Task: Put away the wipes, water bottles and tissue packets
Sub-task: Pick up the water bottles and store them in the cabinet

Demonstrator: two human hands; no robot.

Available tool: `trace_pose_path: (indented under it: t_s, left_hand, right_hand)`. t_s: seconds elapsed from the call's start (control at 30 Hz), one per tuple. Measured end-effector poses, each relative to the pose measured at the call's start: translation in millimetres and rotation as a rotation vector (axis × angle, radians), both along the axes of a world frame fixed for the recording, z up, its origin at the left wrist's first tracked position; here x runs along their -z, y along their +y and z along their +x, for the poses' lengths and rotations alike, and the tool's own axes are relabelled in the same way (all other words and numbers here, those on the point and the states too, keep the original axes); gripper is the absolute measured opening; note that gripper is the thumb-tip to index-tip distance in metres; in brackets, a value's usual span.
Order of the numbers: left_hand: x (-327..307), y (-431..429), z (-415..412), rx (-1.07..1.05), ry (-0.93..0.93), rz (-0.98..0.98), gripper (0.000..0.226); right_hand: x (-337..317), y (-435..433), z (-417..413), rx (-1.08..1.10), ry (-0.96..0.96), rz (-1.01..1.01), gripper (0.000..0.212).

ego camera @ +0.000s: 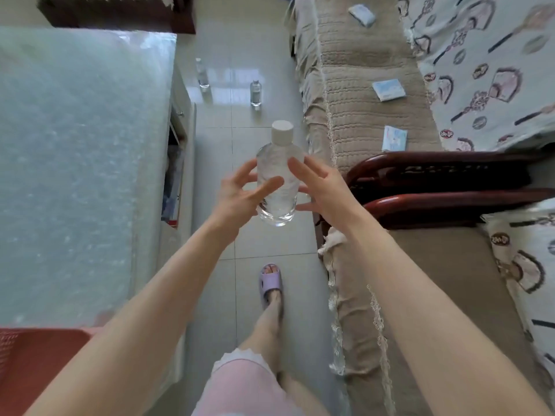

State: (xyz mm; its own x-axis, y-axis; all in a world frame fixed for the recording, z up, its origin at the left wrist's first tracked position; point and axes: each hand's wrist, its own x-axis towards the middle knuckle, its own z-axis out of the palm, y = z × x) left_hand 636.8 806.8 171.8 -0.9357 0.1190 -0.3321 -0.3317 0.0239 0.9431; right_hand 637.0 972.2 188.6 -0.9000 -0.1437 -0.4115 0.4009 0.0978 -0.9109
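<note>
Three water bottles are in view, and none of them looks stowed yet. One clear bottle with a white cap (277,175) is up in the air in front of the person, upright, between both hands: the left hand (240,193) has its thumb lying across the front of the bottle and its fingers spread at the bottle's left side, while the right hand (318,190) comes in from the other side with fingers open and curved toward it. Neither hand is wrapped shut around the bottle; the fingers are apart, touching or nearly touching it, so the hold reads as loose, perhaps a pass from one hand to the other. Two more bottles stand on the tiled floor (264,235) further ahead, one near the cabinet (202,72) and one to its right (255,93), well apart from the hands. On the quilted sofa cover (360,85) lie three small packets, tissues or wipes, which of the two cannot be told: a far one (362,15), a middle one (388,89) and a near one (395,138) just beyond the dark wooden armrest (435,175). A red basket (36,364) sits at the lower left; whether it holds anything cannot be seen. By this showing the task is at an early stage, with most items left to collect.
</note>
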Motion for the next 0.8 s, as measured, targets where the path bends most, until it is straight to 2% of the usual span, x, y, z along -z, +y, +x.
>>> trace_pose_path:
  t_s: [0.27, 0.47, 0.57, 0.67, 0.8]
  left_hand:
    - [-4, 22, -147, -0.180, -0.042, 0.011, 0.051]
    - [-5, 26, -222, -0.319, -0.045, 0.051, 0.041]
    - [2, 29, -260, -0.417, -0.045, 0.046, 0.042]
    - [12, 28, -292, -0.537, -0.044, 0.053, 0.043]
    - [22, 22, -320, -0.639, -0.081, 0.030, 0.047]
  right_hand:
    - [-2, 19, -178, -0.173, -0.032, 0.021, 0.054]
    - [0, 18, -278, -0.309, -0.074, -0.015, 0.059]
    - [9, 14, -332, -0.413, -0.112, -0.024, 0.056]
    - [21, 5, -381, -0.545, -0.121, -0.034, 0.043]
    - [33, -13, -426, -0.665, -0.149, -0.008, 0.044]
